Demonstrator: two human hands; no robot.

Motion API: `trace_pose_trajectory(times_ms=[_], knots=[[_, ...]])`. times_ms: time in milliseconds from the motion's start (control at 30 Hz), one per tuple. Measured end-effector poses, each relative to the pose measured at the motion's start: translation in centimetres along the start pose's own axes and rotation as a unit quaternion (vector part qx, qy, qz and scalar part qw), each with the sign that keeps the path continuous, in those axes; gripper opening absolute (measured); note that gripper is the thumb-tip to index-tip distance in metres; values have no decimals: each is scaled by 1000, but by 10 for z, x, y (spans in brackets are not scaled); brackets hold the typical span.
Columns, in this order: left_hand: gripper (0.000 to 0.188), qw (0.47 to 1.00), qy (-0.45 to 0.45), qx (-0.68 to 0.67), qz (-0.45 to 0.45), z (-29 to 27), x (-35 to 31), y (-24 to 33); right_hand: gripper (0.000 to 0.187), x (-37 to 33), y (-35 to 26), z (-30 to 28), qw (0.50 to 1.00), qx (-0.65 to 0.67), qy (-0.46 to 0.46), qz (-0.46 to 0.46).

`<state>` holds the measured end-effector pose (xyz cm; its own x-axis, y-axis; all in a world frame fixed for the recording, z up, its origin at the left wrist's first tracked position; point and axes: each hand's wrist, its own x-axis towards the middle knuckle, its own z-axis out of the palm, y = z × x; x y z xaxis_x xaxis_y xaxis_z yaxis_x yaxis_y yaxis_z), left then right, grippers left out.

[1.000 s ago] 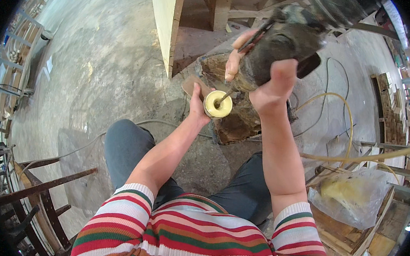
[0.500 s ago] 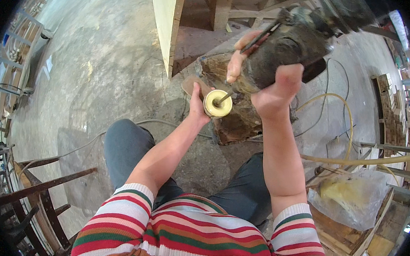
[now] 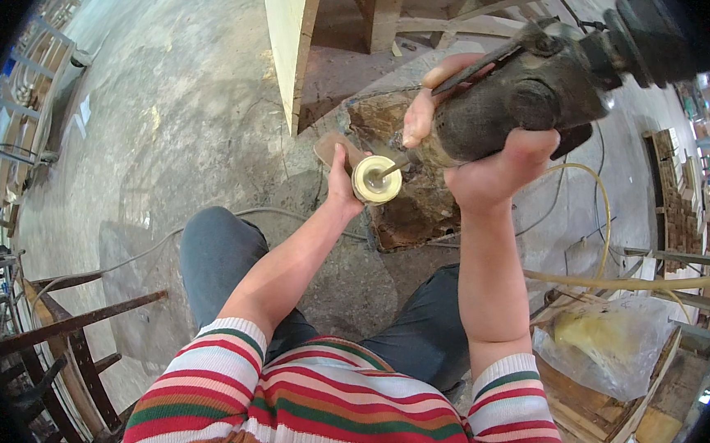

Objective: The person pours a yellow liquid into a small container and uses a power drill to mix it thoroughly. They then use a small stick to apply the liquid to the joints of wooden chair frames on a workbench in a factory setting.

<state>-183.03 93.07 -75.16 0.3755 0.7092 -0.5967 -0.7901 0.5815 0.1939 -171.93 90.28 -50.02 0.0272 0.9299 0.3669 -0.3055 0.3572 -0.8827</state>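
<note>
- At the lower edge, a striped knit sweater (image 3: 360,410) is seen, with dark grey-blue trousers (image 3: 221,255) above it and two bare forearms reaching toward the centre.
- A bulky dark lever-type power tool (image 3: 488,122), with a ribbed black section running to the upper right, is grasped by the right hand (image 3: 491,171); its body is wrapped by fingers and thumb.
- From the tool's lower-left end, a thin metal rod (image 3: 396,167) is pointed down into the mouth of a small round cup (image 3: 369,194); whether the inside is touched cannot be told.
- The cup, pale yellow at its rim, lies at the centre of the frame, between the hands; it is grasped from its left side by the left hand (image 3: 343,185), well below and left of the right palm.
- Just beyond the left hand, a flat brown piece (image 3: 329,146) is seen, partly hidden.
- Beneath the tool, a worn brown slab (image 3: 413,221) is laid on the concrete floor (image 3: 191,109).
- At the lower right, a clear plastic bag (image 3: 615,343) is crossed above by a yellow hose (image 3: 639,282).
- At top centre, a pale wooden panel (image 3: 290,53) is stood on edge.
</note>
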Motion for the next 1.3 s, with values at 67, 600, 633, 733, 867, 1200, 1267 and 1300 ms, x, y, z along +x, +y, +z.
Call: trace_pose_trajectory(times_ms=[67, 600, 633, 733, 867, 1200, 1267, 1300], knots=[[57, 1000, -3, 3, 5, 2, 0, -1, 70, 1, 3, -2, 1000, -16, 1, 3], [56, 999, 34, 8, 23, 7, -4, -3, 82, 6, 12, -12, 1000, -24, -11, 12], [56, 999, 34, 8, 20, 8, -5, -3, 83, 6, 14, -13, 999, -34, -12, 14], [55, 999, 36, 13, 33, 11, -6, -5, 83, 6, 17, -16, 1000, -17, -12, 22], [56, 999, 7, 17, 27, 4, -1, -1, 84, 7, 11, -15, 1000, 11, -11, -10], [58, 998, 5, -41, 37, -1, 8, -7, 79, 6, 18, -7, 998, -44, -25, -38], [59, 997, 26, -44, 58, -2, 6, -16, 78, 4, 32, -7, 998, -44, -22, -27], [59, 997, 34, -46, 45, 0, 6, -18, 78, 4, 36, -8, 999, -48, -18, -20]])
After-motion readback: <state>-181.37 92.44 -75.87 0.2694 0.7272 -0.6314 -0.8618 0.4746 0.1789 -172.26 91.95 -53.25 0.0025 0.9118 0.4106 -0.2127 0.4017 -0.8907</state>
